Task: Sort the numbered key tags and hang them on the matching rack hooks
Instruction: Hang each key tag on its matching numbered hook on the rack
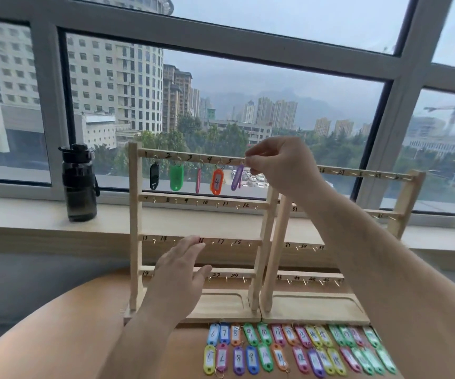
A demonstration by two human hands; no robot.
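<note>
While the right hand [278,165] at the centre of the frame pinches the top of the purple plastic key tag [237,177] between thumb and curled fingertips, the tag hangs edge-on just under the top rail of the left pale wooden rack [134,214], beside the handwritten 5. To do this well, I judge, the ring should go over the tip of the small hook and settle fully before the pinch lets go. The grip is best kept high, so the tag swings free of the orange plastic tag marked 4 [217,181] just to its left. The left hand [180,272], lower centre, has straight, spread fingers that hold nothing, in front of the lower rails. It could steady an upright, since the rack looks light.

The ring and hook sit behind the fingertips, so I cannot tell whether the ring is already on. The purple tag's number is unreadable edge-on. The left hand covers several rail numbers, and the right forearm hides much of the second wooden rack [407,198] at right. In the two rows of loose coloured tags [297,348] along the bottom edge, the numbers blur towards the right.
</note>
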